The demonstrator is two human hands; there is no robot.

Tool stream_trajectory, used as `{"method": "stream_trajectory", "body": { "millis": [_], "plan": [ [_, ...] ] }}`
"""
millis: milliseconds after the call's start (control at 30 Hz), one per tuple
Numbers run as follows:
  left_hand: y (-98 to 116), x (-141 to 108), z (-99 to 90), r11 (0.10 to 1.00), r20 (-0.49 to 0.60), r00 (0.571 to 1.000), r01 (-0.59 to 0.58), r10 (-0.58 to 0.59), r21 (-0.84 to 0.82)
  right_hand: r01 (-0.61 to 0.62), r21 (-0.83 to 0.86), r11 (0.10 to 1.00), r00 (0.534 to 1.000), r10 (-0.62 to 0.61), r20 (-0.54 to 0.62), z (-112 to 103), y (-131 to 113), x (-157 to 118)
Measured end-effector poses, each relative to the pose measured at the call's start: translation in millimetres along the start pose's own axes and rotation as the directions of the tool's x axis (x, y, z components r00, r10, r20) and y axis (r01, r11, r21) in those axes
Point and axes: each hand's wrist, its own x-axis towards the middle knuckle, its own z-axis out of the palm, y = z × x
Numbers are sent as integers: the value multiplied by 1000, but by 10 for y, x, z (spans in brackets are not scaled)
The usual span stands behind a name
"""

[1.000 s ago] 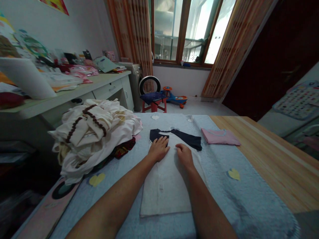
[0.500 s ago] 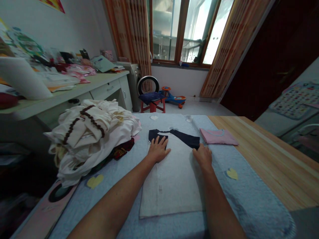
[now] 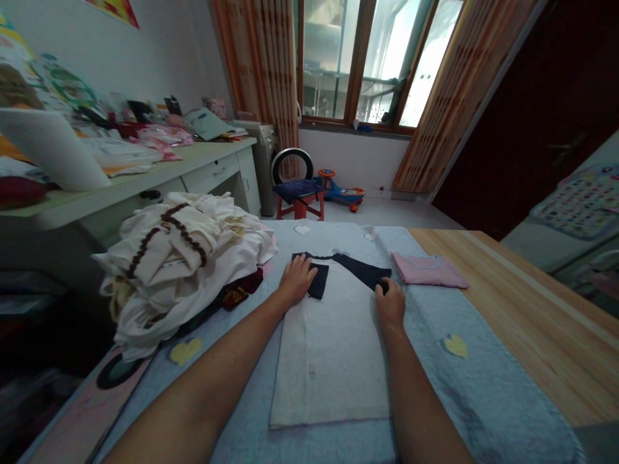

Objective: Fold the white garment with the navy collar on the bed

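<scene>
A light grey shirt [image 3: 343,361] with dark navy sleeves lies flat on the blue padded cloth [image 3: 483,399]. Its left sleeve [image 3: 319,281] is folded inward over the body, and the right sleeve [image 3: 360,269] slants outward. My left hand [image 3: 296,278] lies on the shirt's upper left edge, fingers spread over the folded sleeve. At the right edge my right hand [image 3: 391,301] has its fingers curled round the end of the dark sleeve.
A heap of cream clothes [image 3: 193,258] sits on the left of the cloth. A folded pink garment [image 3: 430,269] lies at the right, by the bare wood [image 3: 522,303]. Further left stands a cluttered desk [image 3: 203,161]; a red stool [image 3: 300,207] is beyond.
My left hand has shifted left to the shirt's edge, showing more of the folded sleeve. My right hand has closed on the right sleeve's end. The view has shifted slightly.
</scene>
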Motion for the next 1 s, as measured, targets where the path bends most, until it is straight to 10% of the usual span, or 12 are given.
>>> {"method": "stream_trajectory", "body": {
  "millis": [233,400,533,633,800,1000],
  "plan": [
    [-80,-13,24,998,43,998,37,-40,57,163,106,981,984,-154,-86,66,12,27],
    [200,-113,-4,995,-207,976,-75,61,-60,284,155,946,958,-274,-84,54,-106,-28],
    [590,-91,2,855,-153,973,-227,175,-466,376,205,903,908,-403,109,0,-270,-141],
    [829,-36,18,699,-19,997,-69,80,-712,397,231,888,827,-455,330,-66,-379,-199],
    [1004,-37,42,756,88,994,3,72,-655,278,235,931,802,-360,476,-280,-409,-133],
    [1148,-129,99,875,94,991,-41,98,-482,148,-161,976,859,-47,510,-613,-137,-130]
  ]
}}
